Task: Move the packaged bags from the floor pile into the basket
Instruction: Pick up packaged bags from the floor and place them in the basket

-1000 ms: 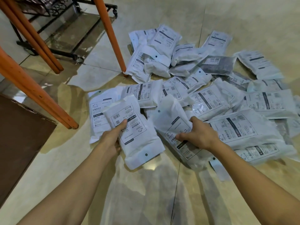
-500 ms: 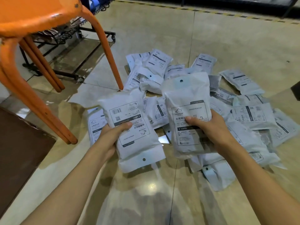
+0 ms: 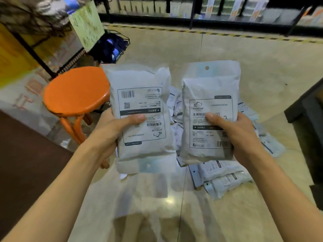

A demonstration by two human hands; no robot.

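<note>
My left hand (image 3: 111, 130) grips a white packaged bag (image 3: 139, 105) with its label upside down. My right hand (image 3: 234, 133) grips a second white packaged bag (image 3: 209, 88), label upright, hang-hole at the top. Both bags are held up side by side in front of me, well above the floor. Below and behind them the floor pile of packaged bags (image 3: 222, 173) shows only in part. A black wire basket (image 3: 113, 48) with dark blue contents stands at the upper left, beyond the stool.
An orange round stool (image 3: 75, 89) stands left of the held bags. A dark brown surface (image 3: 21, 163) fills the lower left. A dark object (image 3: 307, 109) sits at the right edge. Shelves of boxes (image 3: 209, 7) run along the back behind a yellow-black floor stripe.
Both hands have lifted their bags from the floor pile up to chest height. The view has tilted upward, revealing the stool top, the basket and the far shelves.
</note>
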